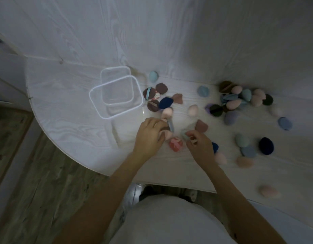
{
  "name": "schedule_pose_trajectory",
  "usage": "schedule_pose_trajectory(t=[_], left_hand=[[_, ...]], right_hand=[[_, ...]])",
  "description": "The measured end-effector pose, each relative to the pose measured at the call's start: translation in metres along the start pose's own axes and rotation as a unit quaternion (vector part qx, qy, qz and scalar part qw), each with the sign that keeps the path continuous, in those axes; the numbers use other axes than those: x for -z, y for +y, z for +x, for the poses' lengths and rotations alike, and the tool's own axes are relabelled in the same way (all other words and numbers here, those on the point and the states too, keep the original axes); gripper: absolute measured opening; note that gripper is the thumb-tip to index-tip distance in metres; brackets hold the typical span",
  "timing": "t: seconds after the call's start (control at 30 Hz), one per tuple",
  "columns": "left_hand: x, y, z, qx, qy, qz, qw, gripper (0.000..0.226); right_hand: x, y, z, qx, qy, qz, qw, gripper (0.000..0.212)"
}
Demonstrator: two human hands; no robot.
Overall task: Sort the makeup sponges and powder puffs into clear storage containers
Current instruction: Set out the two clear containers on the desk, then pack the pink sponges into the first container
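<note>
Left hand (148,136) fingers curled round pink sponges (165,120). Right hand (198,147) pinches a pale green puff (184,133). Clear containers (117,95) at 10 o'clock, empty. Loose pile (240,99) at 2 o'clock on the surface (73,120). Likely light, squashy; pinch at edges.
</note>
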State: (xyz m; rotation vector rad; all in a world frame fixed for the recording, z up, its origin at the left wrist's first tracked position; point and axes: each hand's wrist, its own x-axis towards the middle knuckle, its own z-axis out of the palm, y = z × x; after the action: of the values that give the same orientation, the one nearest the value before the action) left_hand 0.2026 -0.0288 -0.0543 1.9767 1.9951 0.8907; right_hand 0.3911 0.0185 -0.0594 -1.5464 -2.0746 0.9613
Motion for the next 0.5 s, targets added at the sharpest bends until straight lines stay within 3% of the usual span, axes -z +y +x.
schedule_pose_trajectory(t=[0.1, 0.2, 0.27, 0.37, 0.5], left_hand=[[-0.015, -0.002, 0.033, 0.012, -0.04, 0.119, 0.992, 0.031], [-0.024, -0.001, 0.052, 0.094, -0.157, 0.205, 0.962, 0.035], [-0.028, 0.001, 0.059, 0.129, -0.208, 0.235, 0.941, 0.034], [-0.03, 0.002, 0.064, 0.146, -0.207, 0.25, 0.934, 0.031], [-0.026, -0.003, 0.063, 0.102, -0.126, 0.172, 0.972, 0.036]], right_hand=[[-0.006, 0.01, 0.012, 0.145, -0.037, -0.138, 0.979, 0.02], [-0.022, -0.003, 0.023, 0.202, -0.029, -0.23, 0.951, 0.022], [-0.032, -0.011, 0.031, 0.205, -0.02, -0.259, 0.944, 0.02], [-0.032, -0.008, 0.04, 0.186, -0.017, -0.271, 0.944, 0.02], [-0.003, 0.008, 0.052, 0.082, 0.026, -0.217, 0.972, 0.024]])
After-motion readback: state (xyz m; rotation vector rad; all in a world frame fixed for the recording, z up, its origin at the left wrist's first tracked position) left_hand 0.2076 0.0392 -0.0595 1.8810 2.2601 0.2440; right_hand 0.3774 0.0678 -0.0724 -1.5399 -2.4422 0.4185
